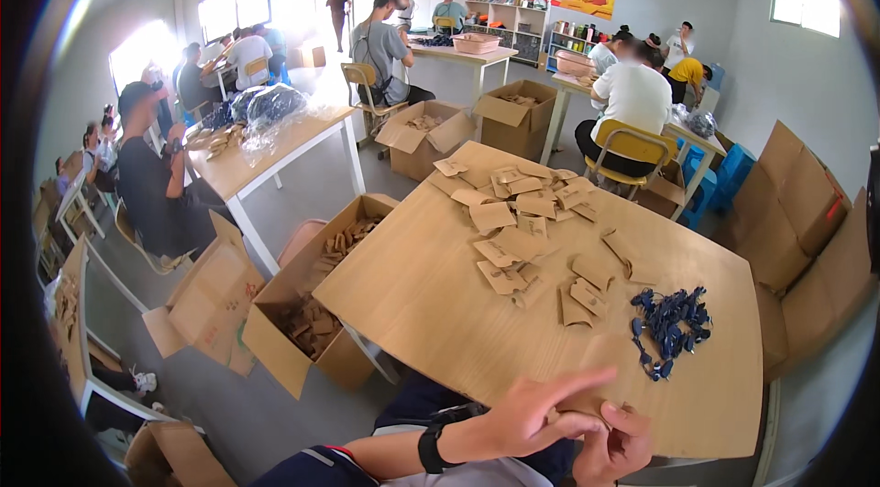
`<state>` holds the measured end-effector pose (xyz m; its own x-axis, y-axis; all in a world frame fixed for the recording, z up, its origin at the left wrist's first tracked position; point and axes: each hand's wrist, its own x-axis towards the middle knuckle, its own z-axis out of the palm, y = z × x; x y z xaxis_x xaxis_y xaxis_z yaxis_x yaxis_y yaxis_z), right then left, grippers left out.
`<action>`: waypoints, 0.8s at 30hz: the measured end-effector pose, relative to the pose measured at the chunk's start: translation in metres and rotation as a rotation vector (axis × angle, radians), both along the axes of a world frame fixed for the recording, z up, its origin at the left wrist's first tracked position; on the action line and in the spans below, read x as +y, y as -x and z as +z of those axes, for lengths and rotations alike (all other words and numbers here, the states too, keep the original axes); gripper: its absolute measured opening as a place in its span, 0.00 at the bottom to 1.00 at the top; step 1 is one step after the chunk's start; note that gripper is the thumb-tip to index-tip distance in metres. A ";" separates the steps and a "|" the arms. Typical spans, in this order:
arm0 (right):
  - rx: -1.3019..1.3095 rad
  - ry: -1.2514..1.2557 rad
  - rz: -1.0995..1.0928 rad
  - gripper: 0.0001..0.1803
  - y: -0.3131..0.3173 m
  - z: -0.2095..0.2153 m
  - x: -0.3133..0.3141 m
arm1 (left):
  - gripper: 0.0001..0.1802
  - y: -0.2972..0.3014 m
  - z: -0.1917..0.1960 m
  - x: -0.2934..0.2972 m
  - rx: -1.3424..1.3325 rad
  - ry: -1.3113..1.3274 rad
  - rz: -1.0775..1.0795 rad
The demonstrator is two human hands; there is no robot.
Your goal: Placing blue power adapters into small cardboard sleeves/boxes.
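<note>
Close to the table's front edge, my two hands meet around a small brown cardboard packet (pixel 588 406), mostly covered by the fingers. My left hand (pixel 536 415), with a black band on its wrist, has its index finger stretched out while its other fingers press at the packet. Lower down, my right hand (pixel 621 450) pinches the packet between thumb and curled fingers. A tangled pile of dark blue cables with small plugs (pixel 672 327) lies just beyond my right hand. Further off, flat and folded brown cardboard packets (pixel 522 212) lie loosely heaped on the wooden table (pixel 412 295).
An open carton (pixel 316 313) full of packets stands against the table's left side. Two more open cartons (pixel 426 134) stand beyond the far edge. Large cartons (pixel 788 212) are stacked at the right. A person in white (pixel 632 93) sits beyond the table; others work around the room.
</note>
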<state>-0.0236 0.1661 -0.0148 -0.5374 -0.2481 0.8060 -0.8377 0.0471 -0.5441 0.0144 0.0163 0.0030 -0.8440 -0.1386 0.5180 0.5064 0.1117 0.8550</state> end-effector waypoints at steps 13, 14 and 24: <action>-0.534 0.350 0.279 0.16 -0.015 -0.008 -0.003 | 0.10 -0.007 -0.006 -0.004 0.482 0.346 0.278; -0.740 0.409 0.317 0.19 -0.017 0.000 -0.003 | 0.23 -0.012 -0.014 -0.011 0.486 0.447 0.208; -1.124 0.451 0.775 0.18 -0.006 0.016 0.010 | 0.13 -0.012 -0.002 -0.016 0.310 0.550 0.055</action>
<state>-0.0179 0.1759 0.0012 -0.7801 -0.6097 0.1407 0.3034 -0.5652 -0.7671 0.0261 0.0008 0.0005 -0.6426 0.1786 0.7451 0.7024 0.5259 0.4797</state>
